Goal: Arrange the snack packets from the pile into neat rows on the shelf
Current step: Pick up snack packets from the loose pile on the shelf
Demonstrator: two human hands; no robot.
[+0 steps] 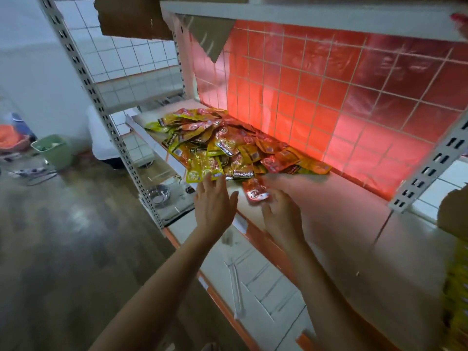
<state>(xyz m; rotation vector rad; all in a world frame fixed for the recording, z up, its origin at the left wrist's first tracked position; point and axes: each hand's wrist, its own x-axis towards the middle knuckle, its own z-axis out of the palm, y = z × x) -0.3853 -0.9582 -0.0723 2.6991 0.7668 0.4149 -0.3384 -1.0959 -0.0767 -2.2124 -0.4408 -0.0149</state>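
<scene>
Red and glossy, one snack packet [255, 192] lies on the shelf [342, 198] at the near edge of the pile [222, 145], long axis far-to-near. Your right hand [281, 214] is nearer, fingers bent at its near-right edge; whether they grip it I cannot tell. Your left hand [214, 201], fingers straight, touches the pile's edge.

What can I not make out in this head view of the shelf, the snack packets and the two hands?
1. Head view, the pile of snack packets: upper packets hide the lower ones, so no count.
2. Head view, the right hand: the hand itself partly hides its blurred fingertips, so a grip on the red packet is uncertain.
3. Head view, the yellow things at the right edge: blurred and cut off by the frame.
</scene>
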